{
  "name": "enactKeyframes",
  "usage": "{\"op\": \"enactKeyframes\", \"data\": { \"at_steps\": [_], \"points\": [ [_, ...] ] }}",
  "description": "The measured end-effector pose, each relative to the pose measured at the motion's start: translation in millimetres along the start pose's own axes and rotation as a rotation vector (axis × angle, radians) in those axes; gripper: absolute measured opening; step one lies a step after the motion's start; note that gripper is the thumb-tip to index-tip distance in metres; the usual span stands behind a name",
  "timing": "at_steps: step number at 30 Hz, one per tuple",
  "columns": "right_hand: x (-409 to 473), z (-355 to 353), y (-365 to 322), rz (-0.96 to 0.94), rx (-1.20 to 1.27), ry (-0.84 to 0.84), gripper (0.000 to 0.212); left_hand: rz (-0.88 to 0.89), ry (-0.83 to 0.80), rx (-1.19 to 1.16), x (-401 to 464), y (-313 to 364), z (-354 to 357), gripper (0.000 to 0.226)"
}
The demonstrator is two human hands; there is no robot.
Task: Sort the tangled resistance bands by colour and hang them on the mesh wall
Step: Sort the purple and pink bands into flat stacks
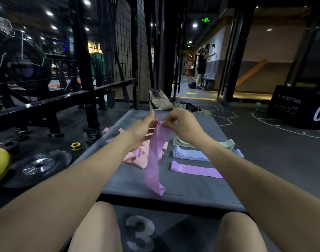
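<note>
Both hands meet at the centre of the view, above a grey padded gym mat (173,190). The left hand (142,128) and the right hand (183,126) each pinch the top edge of a long lilac-pink fabric resistance band (154,160), fingers curled onto it from either side; the band hangs down toward 6 o'clock, its lower end touching the mat. Behind it, at about 9 o'clock from the band's middle, lies a tangled heap of peach-pink fabric bands (137,155) with some lilac mixed in. At 3 o'clock from the hanging band sit three sorted groups on the mat: a stack of pale green bands (226,143) farthest away, a stack of pale blue bands (188,154) just nearer, and a single flat lilac band (195,170) nearest. The black wire mesh wall (124,51) rises at 11 o'clock, well apart from the hands. A black steel weight plate (39,166) lies on the floor at 8 o'clock.
</note>
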State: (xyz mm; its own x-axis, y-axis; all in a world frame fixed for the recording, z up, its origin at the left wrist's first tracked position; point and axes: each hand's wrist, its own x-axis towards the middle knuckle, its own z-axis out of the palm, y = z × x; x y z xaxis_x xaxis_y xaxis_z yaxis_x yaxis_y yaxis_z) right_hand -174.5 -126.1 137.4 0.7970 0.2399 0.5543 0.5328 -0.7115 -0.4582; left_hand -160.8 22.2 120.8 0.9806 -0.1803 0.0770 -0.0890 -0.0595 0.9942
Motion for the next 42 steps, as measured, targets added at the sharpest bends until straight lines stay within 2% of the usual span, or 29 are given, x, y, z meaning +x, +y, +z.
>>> {"op": "enactKeyframes", "data": {
  "at_steps": [2,4,9,13,16,19,24,26,28,32,35,38,42],
  "points": [
    [0,-6,3,0.066,0.015,-0.005,0.015,0.023,-0.033,-0.036,-2,1,5,0.040],
    [-1,-13,5,0.119,0.015,-0.013,0.020,0.064,-0.075,0.043,0,-3,11,0.043],
    [-3,-34,5,0.192,0.030,0.030,0.038,0.192,-0.100,0.116,-4,-9,28,0.028],
    [-1,-50,6,0.216,0.050,0.074,0.024,0.189,-0.141,0.109,-3,-14,40,0.028],
    [0,-58,9,0.256,0.067,0.112,0.029,0.203,-0.176,0.125,-3,-16,49,0.011],
    [0,-62,16,0.318,0.053,0.144,0.027,0.207,-0.209,0.141,-3,-21,57,0.016],
    [-5,-68,35,0.417,0.057,0.233,0.028,0.102,-0.385,0.104,-9,-39,73,0.008],
    [-12,-70,45,0.450,0.054,0.245,0.030,0.071,-0.423,0.151,-8,-45,78,0.012],
    [-20,-70,60,0.486,0.071,0.259,0.034,0.059,-0.377,0.226,-4,-49,79,0.011],
    [-37,-68,95,0.597,0.170,0.326,0.026,0.041,-0.283,0.347,7,-56,73,0.013],
    [-53,-66,119,0.663,0.182,0.308,0.027,0.041,-0.316,0.490,14,-65,66,0.025],
    [-69,-66,142,0.740,0.198,0.355,0.024,0.000,-0.363,0.692,23,-78,53,0.027],
    [-87,-64,172,0.825,0.209,0.387,0.023,-0.075,-0.401,0.772,31,-95,41,0.032]
  ]
}}
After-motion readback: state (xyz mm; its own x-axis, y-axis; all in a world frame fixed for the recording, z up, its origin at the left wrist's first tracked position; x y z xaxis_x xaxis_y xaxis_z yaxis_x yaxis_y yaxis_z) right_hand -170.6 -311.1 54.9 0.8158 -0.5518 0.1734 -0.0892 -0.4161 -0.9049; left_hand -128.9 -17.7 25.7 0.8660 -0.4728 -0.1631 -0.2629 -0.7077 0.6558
